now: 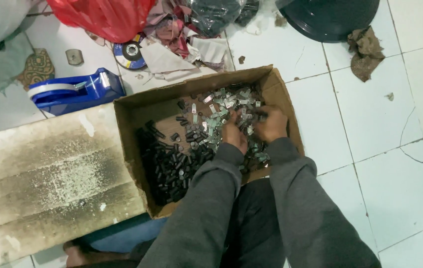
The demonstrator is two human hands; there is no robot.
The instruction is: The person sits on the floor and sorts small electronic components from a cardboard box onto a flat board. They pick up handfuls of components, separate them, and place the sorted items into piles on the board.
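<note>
down on the white tiled floor [395, 149], both hands are buried in an open cardboard box [137, 114]. the left hand [234, 133] and right hand [271, 124] sit close together, fingers curled into a heap of small silver metal clips [221, 106] near the box's far right corner; whether they pinch any, i cannot tell. black plastic pieces [171, 166] fill the box's near left side. a blue tape dispenser [75, 92] lies just beyond its left edge, beside a scorched board [47, 173].

1 cardboard box [137, 111], 1 tape dispenser [75, 92], 1 red bag [104, 17], 1 grinding disc [129, 54], 1 board [47, 173], 2 hands: left hand [234, 133], right hand [271, 124]. Small metal clips [221, 106] & black bits [171, 166]: too many to count.
</note>
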